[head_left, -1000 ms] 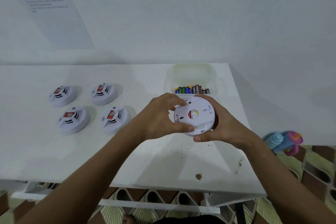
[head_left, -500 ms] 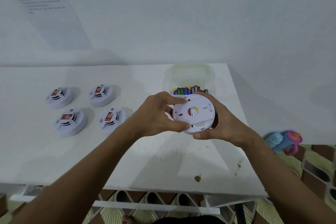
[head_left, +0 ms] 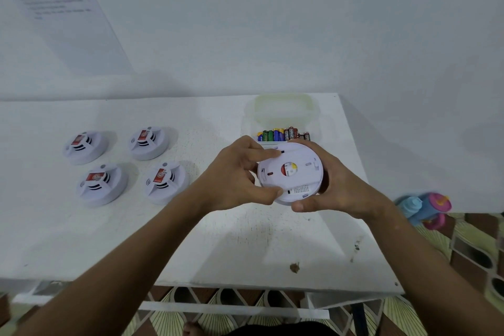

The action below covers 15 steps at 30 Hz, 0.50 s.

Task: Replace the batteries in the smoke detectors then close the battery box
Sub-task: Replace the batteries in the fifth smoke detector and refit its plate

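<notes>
1. A person holds one round white smoke detector (head_left: 290, 173) up over the white table (head_left: 218, 240), with its flat back side facing up.
2. The left hand (head_left: 240, 177) grips the left edge of it, thumb at the near rim and fingers on the far rim.
3. The right hand (head_left: 338, 188) cups the right side from below, with its thumb at the near edge.
4. Both hands are closed tight on the same detector.
5. A red and yellow spot shows in the middle of the back, and there is a small label near the rim. The words on it are too tiny to read.
6. Just behind the hands sits the clear battery box (head_left: 283, 114). It is open, and a row of batteries (head_left: 283, 134) lies in it.
7. Four more smoke detectors (head_left: 125, 163) sit on the left side of the table, two by two, each with a red sticker on top.
8. A blue and pink bottle (head_left: 422, 209) lies on the floor to the right of the table.
</notes>
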{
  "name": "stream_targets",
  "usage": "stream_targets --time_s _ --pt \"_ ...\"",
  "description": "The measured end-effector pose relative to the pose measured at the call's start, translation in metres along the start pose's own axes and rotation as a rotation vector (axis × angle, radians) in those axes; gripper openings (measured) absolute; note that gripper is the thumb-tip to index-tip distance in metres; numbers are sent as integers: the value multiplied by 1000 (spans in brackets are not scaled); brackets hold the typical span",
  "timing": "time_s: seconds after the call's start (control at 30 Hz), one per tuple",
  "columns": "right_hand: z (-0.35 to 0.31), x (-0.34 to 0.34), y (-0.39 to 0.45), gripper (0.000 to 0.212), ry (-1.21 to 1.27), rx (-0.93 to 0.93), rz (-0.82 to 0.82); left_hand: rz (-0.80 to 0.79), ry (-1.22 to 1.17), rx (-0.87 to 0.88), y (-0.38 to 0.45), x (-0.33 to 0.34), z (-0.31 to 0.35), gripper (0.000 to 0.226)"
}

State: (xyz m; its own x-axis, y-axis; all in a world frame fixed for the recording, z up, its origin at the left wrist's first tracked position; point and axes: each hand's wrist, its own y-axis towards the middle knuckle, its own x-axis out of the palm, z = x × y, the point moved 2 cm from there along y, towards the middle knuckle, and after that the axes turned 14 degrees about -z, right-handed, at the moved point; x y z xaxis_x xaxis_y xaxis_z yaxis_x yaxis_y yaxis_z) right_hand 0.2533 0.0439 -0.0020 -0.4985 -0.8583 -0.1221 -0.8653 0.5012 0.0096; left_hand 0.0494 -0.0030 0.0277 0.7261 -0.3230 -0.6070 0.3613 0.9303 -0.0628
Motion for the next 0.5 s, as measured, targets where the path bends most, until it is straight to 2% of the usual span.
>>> stream_targets --time_s 0.17,0.27,0.4,0.5 --pt "1 0 0 99 -8 12 -43 -111 -70 -19 2 -5 -2 60" --pt "0 -2 1 99 -34 9 -16 -108 -42 -5 4 -6 -1 64" --pt "-2 -9 3 104 -286 46 65 -101 -172 -11 1 -9 -3 79" --pt "0 -10 4 106 -474 82 72 -137 -117 13 -2 -8 -2 84"
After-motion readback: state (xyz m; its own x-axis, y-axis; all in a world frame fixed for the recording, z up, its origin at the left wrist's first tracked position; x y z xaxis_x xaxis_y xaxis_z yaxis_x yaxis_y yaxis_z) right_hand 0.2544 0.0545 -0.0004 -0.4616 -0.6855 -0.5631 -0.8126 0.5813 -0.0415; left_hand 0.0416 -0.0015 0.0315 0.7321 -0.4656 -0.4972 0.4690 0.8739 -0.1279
